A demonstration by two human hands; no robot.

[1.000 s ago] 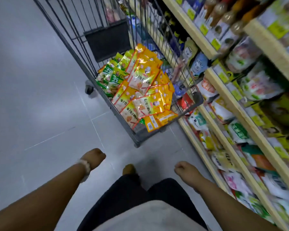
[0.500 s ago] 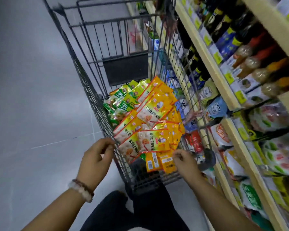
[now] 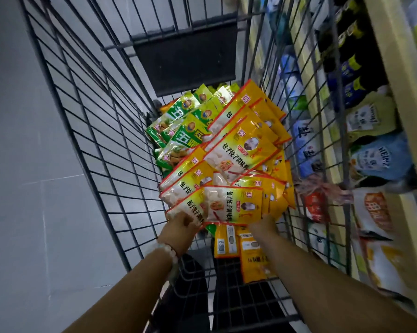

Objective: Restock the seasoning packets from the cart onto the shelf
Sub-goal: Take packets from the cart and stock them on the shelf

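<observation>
Deep in the wire cart (image 3: 87, 131), both hands reach glossy flat yellow packets (image 3: 233, 205); grips unclear

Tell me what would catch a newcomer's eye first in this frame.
The heap of yellow seasoning packets with red edges, fanned across the middle of the wire cart, stands out most, with green packets behind them at the far end. Both hands reach into the pile's near edge: the left hand, a bead bracelet on its wrist, and the right hand. The stocked shelf runs along the right.
</observation>
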